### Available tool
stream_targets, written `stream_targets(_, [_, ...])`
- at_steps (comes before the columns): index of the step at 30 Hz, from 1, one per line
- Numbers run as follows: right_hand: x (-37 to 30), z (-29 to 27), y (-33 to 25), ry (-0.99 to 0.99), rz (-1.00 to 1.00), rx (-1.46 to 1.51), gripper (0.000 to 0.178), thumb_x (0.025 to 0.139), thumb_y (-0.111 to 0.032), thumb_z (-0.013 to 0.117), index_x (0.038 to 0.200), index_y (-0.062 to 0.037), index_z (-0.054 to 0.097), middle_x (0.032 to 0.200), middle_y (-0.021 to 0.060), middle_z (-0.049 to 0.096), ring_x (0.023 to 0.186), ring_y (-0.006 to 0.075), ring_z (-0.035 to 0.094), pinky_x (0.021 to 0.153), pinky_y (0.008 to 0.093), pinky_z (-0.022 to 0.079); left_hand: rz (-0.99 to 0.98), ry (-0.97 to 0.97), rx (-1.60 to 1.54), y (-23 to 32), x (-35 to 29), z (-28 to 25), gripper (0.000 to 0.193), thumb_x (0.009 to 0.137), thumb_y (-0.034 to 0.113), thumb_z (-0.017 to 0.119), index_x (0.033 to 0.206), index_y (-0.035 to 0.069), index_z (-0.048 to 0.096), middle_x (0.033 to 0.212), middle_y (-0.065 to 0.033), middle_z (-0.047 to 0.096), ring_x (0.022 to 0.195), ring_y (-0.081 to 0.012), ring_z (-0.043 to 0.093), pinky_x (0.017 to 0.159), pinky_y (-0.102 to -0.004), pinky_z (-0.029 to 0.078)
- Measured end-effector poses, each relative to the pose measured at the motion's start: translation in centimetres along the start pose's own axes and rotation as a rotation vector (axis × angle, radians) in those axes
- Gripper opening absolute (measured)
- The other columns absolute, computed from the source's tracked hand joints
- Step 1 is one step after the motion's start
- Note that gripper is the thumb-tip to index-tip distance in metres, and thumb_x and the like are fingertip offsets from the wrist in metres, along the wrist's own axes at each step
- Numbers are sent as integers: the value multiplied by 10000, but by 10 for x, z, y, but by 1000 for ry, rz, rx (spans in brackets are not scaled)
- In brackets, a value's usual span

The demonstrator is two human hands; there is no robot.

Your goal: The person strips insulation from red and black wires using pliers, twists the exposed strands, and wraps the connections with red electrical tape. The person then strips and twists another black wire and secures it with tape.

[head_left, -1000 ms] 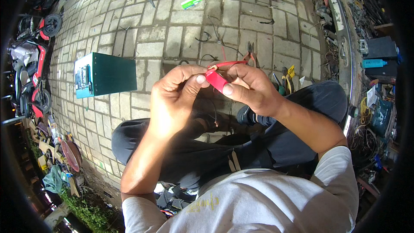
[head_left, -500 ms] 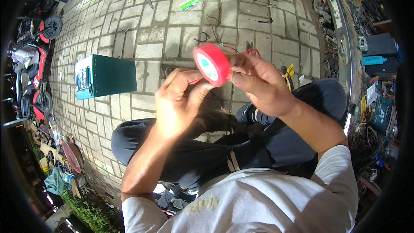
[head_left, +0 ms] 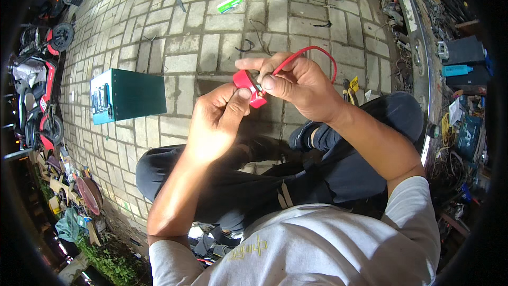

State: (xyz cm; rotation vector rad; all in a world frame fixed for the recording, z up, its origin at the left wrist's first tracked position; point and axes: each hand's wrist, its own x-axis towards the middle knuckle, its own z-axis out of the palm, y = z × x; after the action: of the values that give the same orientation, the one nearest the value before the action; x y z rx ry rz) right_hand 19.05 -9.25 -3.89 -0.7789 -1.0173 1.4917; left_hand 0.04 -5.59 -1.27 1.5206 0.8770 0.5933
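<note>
A roll of red electrical tape (head_left: 243, 80) is pinched in my left hand (head_left: 216, 119), its thumb lying over the near side. My right hand (head_left: 307, 87) grips a red cable (head_left: 320, 48) between thumb and fingers. The cable arcs up over the back of that hand and drops behind it. At the cable's end, a small metal piece (head_left: 260, 93) shows against the roll; its exact shape is too small to tell. Both hands meet at the roll, above the paving between my bent knees.
On the paving to the left stands a dark green box (head_left: 138, 94). A green and white packet (head_left: 229, 4) lies farther off. Beside my right shoe is a yellow-handled tool (head_left: 346, 94). Red scooters (head_left: 48, 100) line the left; clutter (head_left: 465, 127) fills the right edge.
The tape roll has tilted and moved down and left, held by my left hand. My right hand has shifted left, and the red cable now loops up above it.
</note>
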Motion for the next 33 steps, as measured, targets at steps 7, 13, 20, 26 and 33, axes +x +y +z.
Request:
stream_targets(7, [8, -10, 11, 2, 68, -156, 196, 980, -234, 528, 998, -40, 548, 1042, 98, 625, 952, 135, 559, 844, 308, 460, 152, 64, 418, 7, 1, -3, 175, 939, 111, 575, 810, -9, 565, 654, -28, 529, 588, -78, 444, 548, -249, 385])
stream_targets(13, [3, -5, 23, 193, 240, 270, 264, 965, -254, 555, 1015, 6, 547, 885, 106, 632, 788, 175, 639, 718, 339, 515, 373, 58, 355, -1, 1, -1, 246, 756, -33, 656, 987, 10, 582, 845, -162, 593, 698, -283, 608, 620, -337, 498])
stream_targets(20, [-5, 2, 11, 143, 253, 411, 231, 945, -167, 582, 992, 57, 610, 939, 148, 664, 816, 208, 665, 765, 339, 528, 477, 54, 624, -3, 3, -5, 319, 801, 197, 734, 1038, 20, 616, 911, -148, 625, 771, -330, 629, 669, -388, 518])
stream_targets(26, [-14, 7, -3, 163, 94, -129, 109, 866, -54, 666, 945, 12, 631, 927, 81, 649, 851, 152, 627, 748, 279, 506, 328, 119, 815, 2, -2, 0, 248, 940, 282, 560, 925, 48, 642, 707, -138, 629, 602, -349, 626, 530, -419, 496])
stream_targets(33, [-6, -3, 0, -51, -447, -717, 108, 891, -115, 618, 986, -68, 597, 1172, 97, 582, 1013, 227, 579, 889, 360, 449, -153, -195, 445, 20, 5, -13, 385, 963, 289, 544, 763, -20, 654, 597, -144, 602, 541, -217, 590, 542, -357, 454])
